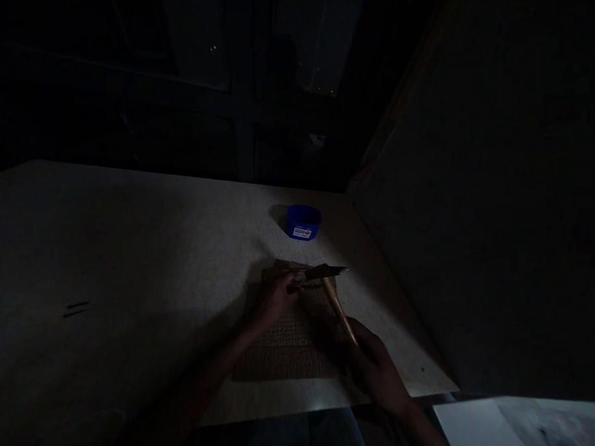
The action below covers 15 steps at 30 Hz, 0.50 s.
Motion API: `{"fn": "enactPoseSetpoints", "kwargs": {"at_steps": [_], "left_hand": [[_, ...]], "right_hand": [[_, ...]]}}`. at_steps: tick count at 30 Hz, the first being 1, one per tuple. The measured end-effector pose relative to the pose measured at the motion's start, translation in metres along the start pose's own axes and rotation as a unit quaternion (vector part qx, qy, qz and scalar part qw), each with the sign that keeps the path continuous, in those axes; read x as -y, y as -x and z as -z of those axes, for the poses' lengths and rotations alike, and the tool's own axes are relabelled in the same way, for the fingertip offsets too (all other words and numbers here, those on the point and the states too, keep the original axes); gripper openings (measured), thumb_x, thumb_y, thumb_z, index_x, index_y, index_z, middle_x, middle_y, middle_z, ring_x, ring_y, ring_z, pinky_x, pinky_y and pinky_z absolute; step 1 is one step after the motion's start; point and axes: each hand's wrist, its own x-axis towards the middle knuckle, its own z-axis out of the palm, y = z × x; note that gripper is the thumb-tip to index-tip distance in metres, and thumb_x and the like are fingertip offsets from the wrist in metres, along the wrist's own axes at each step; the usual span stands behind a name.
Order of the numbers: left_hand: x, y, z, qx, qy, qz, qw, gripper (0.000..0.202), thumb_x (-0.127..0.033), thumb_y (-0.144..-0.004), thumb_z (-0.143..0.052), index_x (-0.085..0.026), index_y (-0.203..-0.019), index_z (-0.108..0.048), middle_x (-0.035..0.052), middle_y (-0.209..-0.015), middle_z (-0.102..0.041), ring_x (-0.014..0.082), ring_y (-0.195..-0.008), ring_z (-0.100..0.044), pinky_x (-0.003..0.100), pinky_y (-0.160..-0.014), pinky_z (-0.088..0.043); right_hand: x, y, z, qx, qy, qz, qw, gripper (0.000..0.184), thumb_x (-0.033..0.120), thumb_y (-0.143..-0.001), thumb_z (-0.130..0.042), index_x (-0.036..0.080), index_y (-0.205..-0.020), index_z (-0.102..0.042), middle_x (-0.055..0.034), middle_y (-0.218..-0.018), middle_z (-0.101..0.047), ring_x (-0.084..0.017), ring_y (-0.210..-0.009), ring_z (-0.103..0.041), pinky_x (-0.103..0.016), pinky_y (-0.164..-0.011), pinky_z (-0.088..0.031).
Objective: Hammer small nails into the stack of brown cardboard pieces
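Nearest the viewer, below the right hand, a white sheet (pixel 470 426) is cut off by the lower border. The right hand (pixel 373 357) is closed around the handle of a hammer (pixel 338 307), whose head hangs over the far end of a brown board (pixel 284 333), just beside the left fingertips. The board lies between and beneath the hands; its middle bears a grid of small holes. The left hand (pixel 279 296) is curled at the far part of the board; whether it pinches anything cannot be told. Between it and the hammer head runs a short dark row (pixel 311 286), possibly nails. Judged from this layout, hammering is in hand; that row would be the only sign of finished work, and the plain grid nearer the body seems untouched, though the remaining amount cannot be fixed. Well to the left of the left hand, two thin dark pieces (pixel 76 309) lie on the table (pixel 171 247). Beyond both hands stands a blue container (pixel 304 232), its contents lost in shadow. The background is nearly black.
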Motion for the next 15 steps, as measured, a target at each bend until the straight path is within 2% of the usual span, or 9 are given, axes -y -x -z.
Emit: {"fn": "enactPoseSetpoints", "kwargs": {"at_steps": [2,3,4,6,10,13,15], "left_hand": [[-0.002,0.001,0.002,0.009,-0.015,0.007,1.000,0.038,-0.011,-0.081,-0.065,-0.019,-0.119,-0.067,0.0037,-0.091,-0.077,0.0188,-0.082,-0.073,0.032,-0.077,-0.059],[-0.003,0.001,0.003,0.011,-0.022,0.009,1.000,0.036,-0.013,-0.082,-0.065,-0.019,-0.118,-0.067,0.0031,-0.088,-0.076,0.0185,-0.080,-0.072,0.032,-0.076,-0.059],[-0.004,0.002,0.004,0.010,-0.027,0.010,1.000,0.035,-0.014,-0.083,-0.065,-0.019,-0.118,-0.067,0.0026,-0.086,-0.076,0.0181,-0.079,-0.072,0.031,-0.076,-0.059],[-0.005,0.003,0.004,0.013,-0.028,0.005,1.000,0.035,-0.015,-0.085,-0.065,-0.020,-0.119,-0.067,0.0020,-0.086,-0.076,0.0174,-0.079,-0.072,0.031,-0.076,-0.059],[-0.006,0.005,0.003,0.028,-0.040,-0.024,0.999,0.038,-0.019,-0.087,-0.066,-0.025,-0.125,-0.065,0.0023,-0.099,-0.076,0.0180,-0.088,-0.072,0.033,-0.080,-0.060],[-0.006,0.006,0.002,0.045,-0.047,-0.043,0.997,0.036,-0.024,-0.088,-0.067,-0.025,-0.124,-0.066,0.0049,-0.118,-0.073,0.0207,-0.104,-0.070,0.035,-0.088,-0.059],[-0.007,0.005,0.002,0.052,-0.058,-0.046,0.996,0.031,-0.026,-0.089,-0.066,-0.024,-0.120,-0.067,0.0051,-0.121,-0.072,0.0212,-0.108,-0.069,0.038,-0.092,-0.058]], "right_hand": [[-0.005,-0.001,-0.001,-0.033,-0.062,-0.018,0.997,0.037,0.050,-0.091,-0.063,0.019,-0.109,-0.071,-0.0014,-0.072,-0.064,-0.017,-0.068,-0.062,-0.024,-0.057,-0.052],[-0.008,-0.002,-0.002,-0.041,-0.103,-0.040,0.993,0.039,0.051,-0.089,-0.065,0.019,-0.110,-0.069,0.0019,-0.063,-0.058,-0.013,-0.055,-0.056,-0.021,-0.046,-0.048],[-0.013,-0.005,-0.002,-0.045,-0.146,-0.065,0.986,0.042,0.052,-0.088,-0.066,0.018,-0.113,-0.067,0.0060,-0.055,-0.051,-0.010,-0.042,-0.046,-0.018,-0.037,-0.041],[-0.023,-0.013,0.000,-0.042,-0.225,-0.106,0.968,0.048,0.053,-0.087,-0.068,0.019,-0.119,-0.061,0.0126,-0.046,-0.039,-0.005,-0.030,-0.028,-0.015,-0.026,-0.028],[-0.045,-0.028,0.007,-0.045,-0.329,-0.125,0.935,0.047,0.050,-0.084,-0.072,0.020,-0.117,-0.059,0.0143,-0.045,-0.041,-0.003,-0.026,-0.023,-0.014,-0.022,-0.028],[-0.059,-0.034,0.011,-0.036,-0.411,-0.113,0.904,0.041,0.044,-0.083,-0.075,0.021,-0.113,-0.061,0.0144,-0.044,-0.042,-0.002,-0.025,-0.021,-0.012,-0.022,-0.028],[-0.067,-0.036,0.013,-0.034,-0.453,-0.094,0.886,0.034,0.040,-0.085,-0.074,0.022,-0.111,-0.062,0.0145,-0.045,-0.042,-0.001,-0.025,-0.020,-0.011,-0.022,-0.028]]}}
